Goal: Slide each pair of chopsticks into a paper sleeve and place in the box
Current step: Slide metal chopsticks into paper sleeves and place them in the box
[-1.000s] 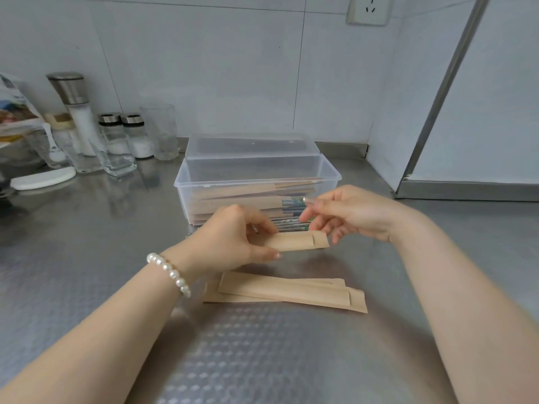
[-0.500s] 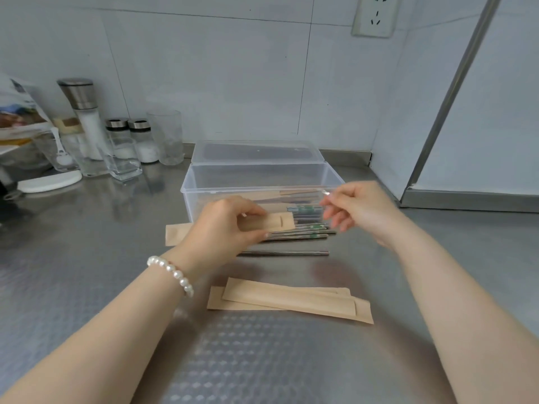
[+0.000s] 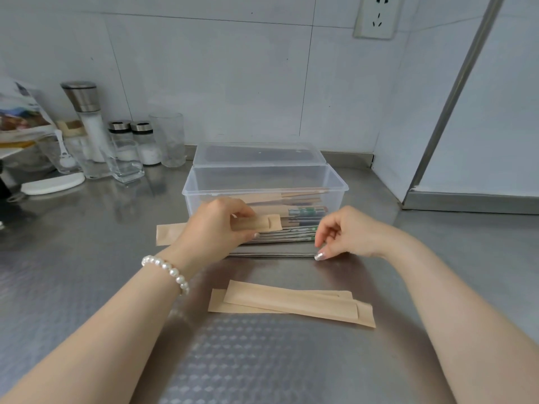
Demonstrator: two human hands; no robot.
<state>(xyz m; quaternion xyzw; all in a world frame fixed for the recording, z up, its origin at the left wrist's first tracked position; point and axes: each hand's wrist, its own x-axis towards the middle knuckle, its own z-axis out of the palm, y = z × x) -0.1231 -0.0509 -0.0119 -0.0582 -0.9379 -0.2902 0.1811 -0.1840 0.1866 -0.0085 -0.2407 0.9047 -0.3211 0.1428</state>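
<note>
Kraft-paper sleeve (image 3: 258,223) pinched flat, left hand (image 3: 217,225), steel chopsticks (image 3: 271,254)

Brushed steel counter, kraft paper, clear plastic

Matt tan paper sleeve (image 3: 256,223) in left hand (image 3: 215,228); shiny metal chopsticks (image 3: 272,254) by right hand (image 3: 347,233); glossy clear plastic box (image 3: 264,185) behind both; grey embossed steel counter (image 3: 262,360) nearer, semi-gloss.

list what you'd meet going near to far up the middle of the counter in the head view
spare paper sleeves → loose metal chopsticks → clear plastic box → box lid → tiled wall
</note>
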